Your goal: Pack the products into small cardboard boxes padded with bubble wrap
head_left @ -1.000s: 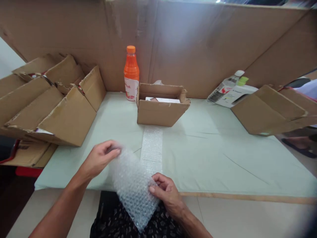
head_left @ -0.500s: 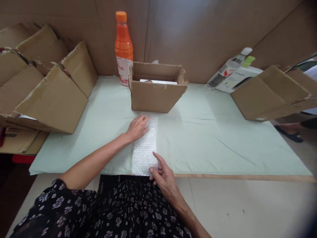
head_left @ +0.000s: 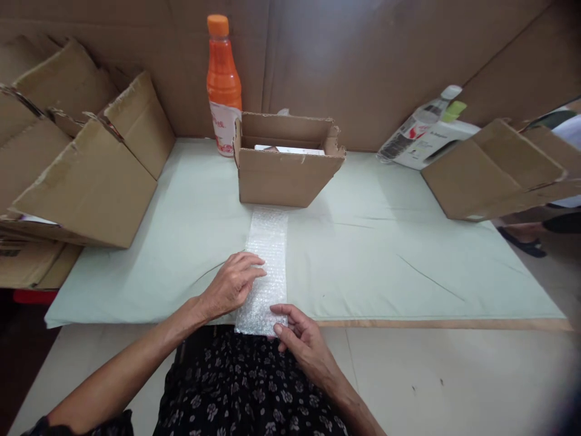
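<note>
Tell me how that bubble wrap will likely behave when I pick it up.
The bubble wrap is probably floppy, since it looks thin and lies flat on the table. It's likely light for its size, appearing to be mostly small air bubbles. Lifted by the near end, beside the right hand, such a long, narrow strip may sag or fold.

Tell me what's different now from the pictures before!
The bubble wrap held up before has come down flat on the table. The left hand let go of its corner, reached out near the middle box, then came back toward the person, beside the wrap's left edge. The right hand is still at the right edge. The middle box and orange bottle stayed put.
</note>
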`<state>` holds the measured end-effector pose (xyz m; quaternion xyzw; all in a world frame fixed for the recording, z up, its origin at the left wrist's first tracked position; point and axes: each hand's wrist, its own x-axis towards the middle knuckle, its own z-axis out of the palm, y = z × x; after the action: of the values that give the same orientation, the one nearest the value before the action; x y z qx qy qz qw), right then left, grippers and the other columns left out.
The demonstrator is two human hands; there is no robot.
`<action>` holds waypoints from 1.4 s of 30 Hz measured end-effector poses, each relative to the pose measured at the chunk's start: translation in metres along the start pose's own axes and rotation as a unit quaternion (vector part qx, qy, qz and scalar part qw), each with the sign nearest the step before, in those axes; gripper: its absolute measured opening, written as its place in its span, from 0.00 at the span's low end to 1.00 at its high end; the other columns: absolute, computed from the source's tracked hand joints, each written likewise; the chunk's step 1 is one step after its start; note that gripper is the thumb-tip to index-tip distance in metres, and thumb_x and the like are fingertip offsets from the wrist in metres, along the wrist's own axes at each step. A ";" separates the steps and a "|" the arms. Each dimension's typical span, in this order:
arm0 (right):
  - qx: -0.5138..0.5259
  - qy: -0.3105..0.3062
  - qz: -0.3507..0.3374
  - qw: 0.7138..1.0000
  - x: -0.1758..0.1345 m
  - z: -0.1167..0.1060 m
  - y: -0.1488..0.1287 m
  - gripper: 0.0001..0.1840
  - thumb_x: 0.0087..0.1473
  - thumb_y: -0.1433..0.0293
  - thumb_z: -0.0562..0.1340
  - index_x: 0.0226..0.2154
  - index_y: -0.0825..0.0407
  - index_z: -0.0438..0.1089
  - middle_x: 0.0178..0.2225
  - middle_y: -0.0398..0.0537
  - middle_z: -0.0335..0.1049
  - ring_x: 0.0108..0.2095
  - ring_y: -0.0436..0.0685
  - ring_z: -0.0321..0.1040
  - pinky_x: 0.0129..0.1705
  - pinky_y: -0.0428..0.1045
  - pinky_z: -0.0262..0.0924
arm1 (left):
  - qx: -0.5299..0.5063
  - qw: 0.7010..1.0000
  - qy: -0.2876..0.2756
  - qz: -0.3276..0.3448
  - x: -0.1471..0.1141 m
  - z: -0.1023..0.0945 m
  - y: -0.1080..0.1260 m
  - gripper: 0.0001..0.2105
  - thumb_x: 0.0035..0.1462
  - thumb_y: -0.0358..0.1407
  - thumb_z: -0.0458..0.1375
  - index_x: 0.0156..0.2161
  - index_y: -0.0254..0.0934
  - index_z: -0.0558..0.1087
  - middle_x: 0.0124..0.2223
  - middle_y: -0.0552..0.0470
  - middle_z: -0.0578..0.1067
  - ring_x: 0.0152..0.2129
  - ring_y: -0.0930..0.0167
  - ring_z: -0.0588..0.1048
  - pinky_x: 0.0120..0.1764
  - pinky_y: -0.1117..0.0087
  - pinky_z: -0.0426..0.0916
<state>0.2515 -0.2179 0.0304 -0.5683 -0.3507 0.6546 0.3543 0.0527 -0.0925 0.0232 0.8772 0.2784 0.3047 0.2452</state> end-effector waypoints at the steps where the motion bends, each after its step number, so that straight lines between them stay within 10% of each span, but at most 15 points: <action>1: 0.015 0.000 0.007 1.000 -0.001 -0.001 0.000 0.23 0.53 0.57 0.67 0.48 0.50 0.71 0.30 0.44 0.70 0.29 0.52 0.68 0.30 0.46 0.62 | -0.029 0.999 -0.016 0.000 -0.001 0.000 0.001 0.19 0.56 0.18 0.50 0.47 0.36 0.75 0.49 0.45 0.77 0.50 0.63 0.72 0.53 0.55 0.67; 10: 0.284 -0.029 0.043 0.957 0.022 0.001 -0.019 0.23 0.51 0.58 0.69 0.46 0.52 0.71 0.41 0.54 0.78 0.37 0.55 0.75 0.29 0.45 0.64 | -0.327 0.914 -0.075 -0.229 -0.014 -0.019 0.003 0.26 0.67 0.42 0.47 0.67 0.37 0.56 0.48 0.44 0.79 0.46 0.63 0.75 0.50 0.60 0.67; 14: 0.266 0.005 0.028 0.964 0.035 -0.001 -0.028 0.30 0.50 0.58 0.69 0.53 0.51 0.65 0.39 0.52 0.77 0.33 0.55 0.74 0.26 0.45 0.62 | -0.105 0.950 0.003 -0.294 -0.007 0.000 0.001 0.21 0.61 0.38 0.55 0.59 0.37 0.68 0.36 0.51 0.79 0.33 0.68 0.75 0.42 0.65 0.69; 18: -0.021 0.087 -0.087 0.992 0.020 -0.011 -0.023 0.30 0.61 0.62 0.61 0.63 0.48 0.56 0.29 0.42 0.72 0.22 0.50 0.63 0.24 0.47 0.59 | 0.066 0.966 0.002 -0.249 -0.005 0.014 0.000 0.20 0.59 0.33 0.56 0.57 0.37 0.71 0.37 0.49 0.79 0.32 0.66 0.74 0.43 0.62 0.69; 23: -0.485 0.013 -0.321 0.813 0.019 -0.015 -0.015 0.12 0.62 0.71 0.57 0.47 0.50 0.72 0.40 0.52 0.74 0.39 0.58 0.67 0.40 0.54 0.61 | 0.094 0.974 -0.025 -0.205 -0.002 0.014 -0.004 0.21 0.57 0.31 0.59 0.57 0.37 0.70 0.33 0.53 0.78 0.30 0.67 0.74 0.41 0.63 0.70; 27: -0.600 0.011 -0.363 0.713 0.036 -0.014 -0.014 0.10 0.62 0.76 0.56 0.38 0.52 0.73 0.37 0.51 0.73 0.36 0.57 0.63 0.38 0.53 0.55 | 0.116 0.976 -0.025 -0.181 0.003 0.016 -0.003 0.19 0.58 0.31 0.59 0.55 0.36 0.71 0.38 0.48 0.79 0.35 0.63 0.76 0.42 0.60 0.70; 34: -0.511 -0.028 -0.287 0.810 0.049 -0.013 -0.045 0.10 0.66 0.71 0.54 0.39 0.52 0.72 0.35 0.46 0.77 0.35 0.54 0.68 0.41 0.51 0.55 | -0.081 0.984 0.011 -0.155 -0.009 -0.011 0.005 0.18 0.64 0.36 0.53 0.58 0.39 0.68 0.55 0.43 0.74 0.52 0.62 0.71 0.53 0.57 0.67; 42: -0.488 0.021 -0.290 0.823 0.076 -0.021 -0.054 0.12 0.65 0.65 0.56 0.42 0.51 0.73 0.37 0.49 0.77 0.36 0.57 0.71 0.41 0.53 0.59 | -0.009 0.978 0.069 -0.198 -0.004 0.008 0.001 0.14 0.61 0.29 0.55 0.52 0.40 0.72 0.37 0.52 0.79 0.38 0.66 0.74 0.45 0.60 0.67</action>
<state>0.2677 -0.1240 0.0373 -0.5526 -0.7655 0.2529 0.2115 0.0562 -0.0979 0.0163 0.7796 0.4596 0.3122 0.2891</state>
